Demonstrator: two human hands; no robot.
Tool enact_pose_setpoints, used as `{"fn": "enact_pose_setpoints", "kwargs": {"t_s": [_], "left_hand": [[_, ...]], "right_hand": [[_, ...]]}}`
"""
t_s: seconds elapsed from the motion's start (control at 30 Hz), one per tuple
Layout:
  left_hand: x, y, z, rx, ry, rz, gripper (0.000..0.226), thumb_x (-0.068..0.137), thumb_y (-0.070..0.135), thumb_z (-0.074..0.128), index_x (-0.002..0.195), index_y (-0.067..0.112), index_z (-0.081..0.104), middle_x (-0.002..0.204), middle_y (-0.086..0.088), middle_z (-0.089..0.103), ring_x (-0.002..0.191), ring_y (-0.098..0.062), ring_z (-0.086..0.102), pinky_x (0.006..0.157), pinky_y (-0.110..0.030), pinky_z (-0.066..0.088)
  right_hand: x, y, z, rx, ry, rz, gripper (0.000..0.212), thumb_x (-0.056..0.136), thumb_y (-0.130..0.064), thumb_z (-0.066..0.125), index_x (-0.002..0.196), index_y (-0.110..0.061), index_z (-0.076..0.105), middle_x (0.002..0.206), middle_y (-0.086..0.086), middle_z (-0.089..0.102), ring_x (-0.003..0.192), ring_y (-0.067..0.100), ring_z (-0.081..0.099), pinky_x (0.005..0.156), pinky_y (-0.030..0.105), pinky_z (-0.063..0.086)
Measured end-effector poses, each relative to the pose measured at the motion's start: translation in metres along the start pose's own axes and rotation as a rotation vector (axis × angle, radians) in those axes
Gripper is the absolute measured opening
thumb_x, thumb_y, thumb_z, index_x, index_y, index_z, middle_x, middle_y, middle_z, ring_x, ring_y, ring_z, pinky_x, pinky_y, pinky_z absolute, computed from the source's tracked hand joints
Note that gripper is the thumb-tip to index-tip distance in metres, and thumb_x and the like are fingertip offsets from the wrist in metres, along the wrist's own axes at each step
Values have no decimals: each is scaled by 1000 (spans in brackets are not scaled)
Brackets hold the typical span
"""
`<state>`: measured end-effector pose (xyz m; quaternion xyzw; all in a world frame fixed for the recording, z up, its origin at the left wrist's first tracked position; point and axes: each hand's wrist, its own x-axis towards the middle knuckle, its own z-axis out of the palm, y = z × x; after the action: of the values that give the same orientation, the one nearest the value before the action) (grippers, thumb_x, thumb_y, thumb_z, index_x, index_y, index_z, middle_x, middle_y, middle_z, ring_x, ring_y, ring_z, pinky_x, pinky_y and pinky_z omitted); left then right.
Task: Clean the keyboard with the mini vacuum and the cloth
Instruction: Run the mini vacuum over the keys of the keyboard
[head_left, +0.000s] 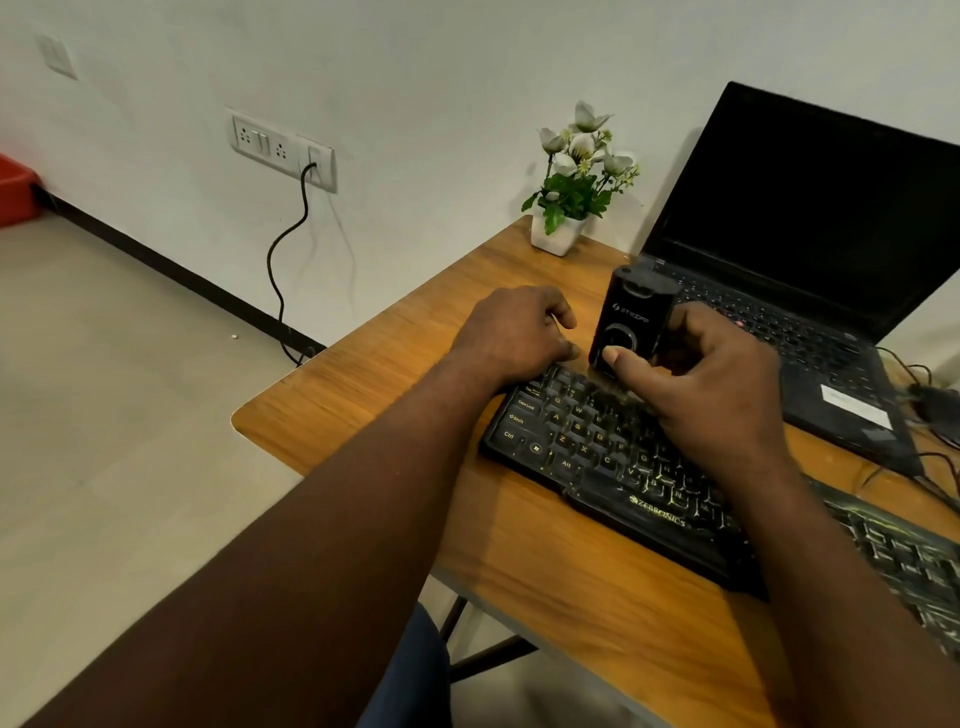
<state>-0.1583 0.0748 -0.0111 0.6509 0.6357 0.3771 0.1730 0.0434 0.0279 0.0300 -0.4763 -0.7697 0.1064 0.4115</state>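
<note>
Standing nearly upright, the black mini vacuum (631, 317) had its lower end down on the top key rows of the keyboard (597, 457), toward that board's left end. The right grip (711, 384) was clamped on the vacuum's lower half. Its thumb lay across the front, just under the round ring on the casing, and its fingers wrapped round the far side. The left grip (514, 332) rested at the keyboard's far-left corner with its knuckles up and its fingers bent. I could not tell whether those fingers clasped the board's edge or merely lay against it.

The keyboard, black with yellowish lettering, sat slantwise on the wooden tabletop (374, 395), its left end near the rounded corner. Just behind it stood an open black laptop (800, 208) with a dark screen, and wires trailed off its right side. A small white pot (558, 236) of white flowers (584, 145) stood at the tabletop's far edge against the wall (415, 78), to the left of the laptop. On that wall was a socket plate (283, 148), from which a dark cable (283, 260) hung down in loose curves to the pale floor (104, 415).
</note>
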Motion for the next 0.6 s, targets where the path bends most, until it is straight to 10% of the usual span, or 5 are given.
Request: {"fn": "enact_pose_setpoints", "kwargs": {"t_s": [0.6], "left_hand": [[-3, 6, -1, 34, -11, 6, 15, 83, 34, 78, 93, 37, 68, 82, 14, 67, 78, -7, 62, 66, -29, 45]], "right_hand": [[0, -2, 8, 5, -56, -7, 37, 81, -39, 83, 113, -26, 70, 95, -18, 70, 84, -4, 67, 73, 25, 60]]}}
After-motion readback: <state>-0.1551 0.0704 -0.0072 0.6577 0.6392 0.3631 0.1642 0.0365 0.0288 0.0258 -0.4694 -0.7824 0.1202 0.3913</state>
